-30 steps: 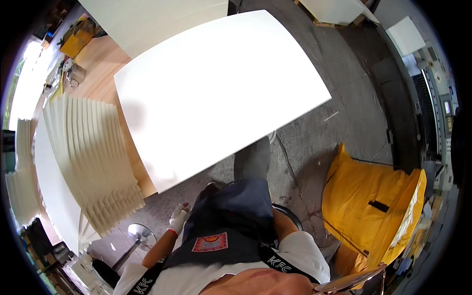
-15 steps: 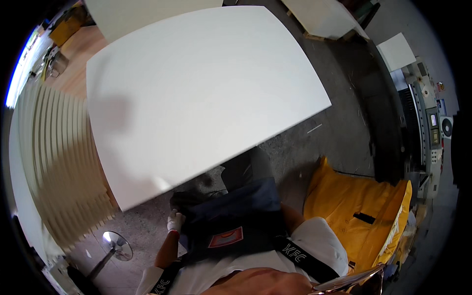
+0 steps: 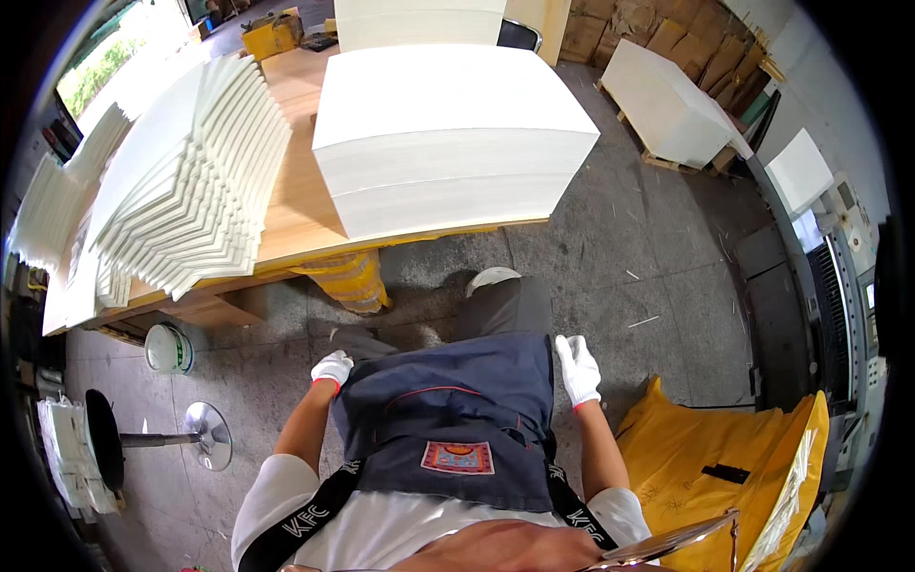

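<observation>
My left hand, in a white glove with a red cuff, hangs beside the left edge of my dark blue apron. Its fingers are curled in, and nothing shows in them. On the apron's other side is my right hand, gloved the same way, its fingers extended loosely downward and holding nothing. Ahead of both hands, out of contact, a thick squared stack of white sheets sits on a wooden table. To its left, fanned batches of white sheets lie in stepped layers.
A yellow-wrapped bundle is under the table edge. A white bucket and a round-based stool stand left. Near my right side is a yellow cover; a machine stands beyond it. Another sheet stack rests on a pallet.
The white stack now appears farther away, with its front side and the table visible. My right hand has come into view; my left stays beside the apron.
</observation>
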Tool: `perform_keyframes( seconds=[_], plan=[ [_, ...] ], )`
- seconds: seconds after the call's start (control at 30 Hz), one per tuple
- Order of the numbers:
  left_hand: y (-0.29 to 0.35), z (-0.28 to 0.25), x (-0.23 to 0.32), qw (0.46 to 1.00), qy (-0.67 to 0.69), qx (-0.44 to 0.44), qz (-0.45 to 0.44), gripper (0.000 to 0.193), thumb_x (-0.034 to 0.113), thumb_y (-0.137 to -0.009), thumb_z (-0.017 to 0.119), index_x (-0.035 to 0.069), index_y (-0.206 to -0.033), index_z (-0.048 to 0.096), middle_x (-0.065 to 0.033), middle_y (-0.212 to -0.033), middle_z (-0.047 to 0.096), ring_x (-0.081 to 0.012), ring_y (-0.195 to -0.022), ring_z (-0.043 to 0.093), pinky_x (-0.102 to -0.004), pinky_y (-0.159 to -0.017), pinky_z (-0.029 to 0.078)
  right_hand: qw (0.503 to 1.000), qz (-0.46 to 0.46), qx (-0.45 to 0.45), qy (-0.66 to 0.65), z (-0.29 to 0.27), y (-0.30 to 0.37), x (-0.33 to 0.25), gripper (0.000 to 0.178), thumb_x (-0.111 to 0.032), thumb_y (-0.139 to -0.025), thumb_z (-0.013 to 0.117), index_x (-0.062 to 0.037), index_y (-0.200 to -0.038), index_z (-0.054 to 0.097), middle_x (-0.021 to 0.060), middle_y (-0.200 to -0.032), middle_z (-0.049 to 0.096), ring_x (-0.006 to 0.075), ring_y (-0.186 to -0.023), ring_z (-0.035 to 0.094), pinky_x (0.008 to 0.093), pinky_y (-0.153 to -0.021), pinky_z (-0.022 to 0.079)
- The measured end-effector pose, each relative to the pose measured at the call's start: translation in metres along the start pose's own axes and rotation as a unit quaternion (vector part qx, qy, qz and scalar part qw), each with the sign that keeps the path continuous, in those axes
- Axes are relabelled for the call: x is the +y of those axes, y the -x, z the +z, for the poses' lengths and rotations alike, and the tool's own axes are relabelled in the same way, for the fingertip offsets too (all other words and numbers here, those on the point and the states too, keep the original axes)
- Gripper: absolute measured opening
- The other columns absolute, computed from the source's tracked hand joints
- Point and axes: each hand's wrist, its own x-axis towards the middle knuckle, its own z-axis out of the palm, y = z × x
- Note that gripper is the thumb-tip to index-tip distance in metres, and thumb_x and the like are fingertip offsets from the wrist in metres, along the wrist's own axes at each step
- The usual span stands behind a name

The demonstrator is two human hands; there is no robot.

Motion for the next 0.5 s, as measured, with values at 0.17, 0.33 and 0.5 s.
perform_keyframes(
  seconds=[0.17,0.33,0.5],
  plan=[
    [0.02,0.015,-0.01,0.993,0.03,-0.06,0.1,0.039,0.037,-0.092,0.054,0.007,-0.112,0.069,-0.0177,-0.116,0.071,-0.0381,-0.114,0.065,-0.0466,-0.095,0.05,0.988,-0.028,-0.067,0.138,-0.008,0.008,0.0,0.057,-0.059,-0.095,0.057,-0.0028,-0.101,0.061,0.0203,-0.096,0.071,0.0403,-0.092,0.068,0.0461,-0.081,0.051],
    [0.117,0.011,-0.038,0.908,0.117,-0.298,0.269,0.025,0.026,-0.093,0.06,0.006,-0.105,0.068,-0.0089,-0.086,0.069,-0.0224,-0.074,0.067,-0.0368,-0.065,0.055,0.963,-0.151,-0.136,0.176,-0.018,0.002,0.016,0.048,-0.053,-0.096,0.057,-0.0057,-0.088,0.061,0.0206,-0.087,0.067,0.0426,-0.085,0.065,0.0489,-0.075,0.05],
    [0.12,0.038,-0.028,0.853,0.055,-0.411,0.318,0.026,0.031,-0.096,0.058,0.007,-0.104,0.067,-0.007,-0.095,0.07,-0.0205,-0.081,0.067,-0.0344,-0.075,0.054,0.861,-0.212,-0.421,0.19,-0.057,0.025,0.009,0.03,-0.032,-0.097,0.061,-0.0089,-0.077,0.062,0.0098,-0.068,0.06,0.0193,-0.061,0.055,0.0356,-0.06,0.047]
  ],
)
